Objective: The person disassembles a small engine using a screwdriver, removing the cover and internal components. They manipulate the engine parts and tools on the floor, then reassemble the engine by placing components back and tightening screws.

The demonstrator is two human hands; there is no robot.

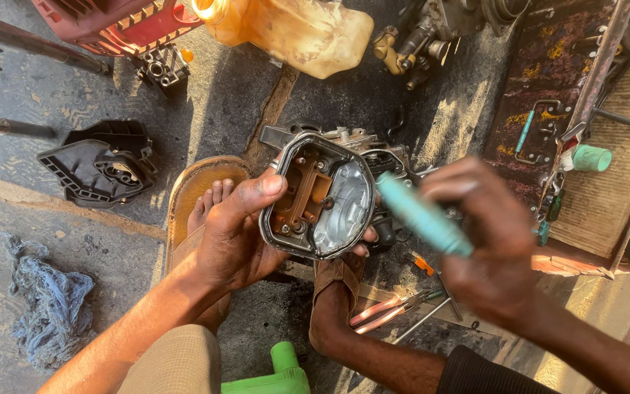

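Observation:
My left hand [238, 233] grips a small engine crankcase part [322, 197] by its lower left rim, thumb on the edge. The open cavity faces up, shiny metal on the right and brown inside on the left. My right hand [486, 241] is blurred and holds a teal-handled tool [423, 217], its handle pointing toward the part's right side. Both hands hover above my sandalled feet [205, 201].
A black plastic cover [103, 162] lies at left, a blue rag [49, 306] at lower left. A yellowish fuel tank [293, 29] and red housing [114, 22] sit at top. A rusty tool tray [555, 95] stands right. Pliers [388, 306] and a green object [275, 372] lie below.

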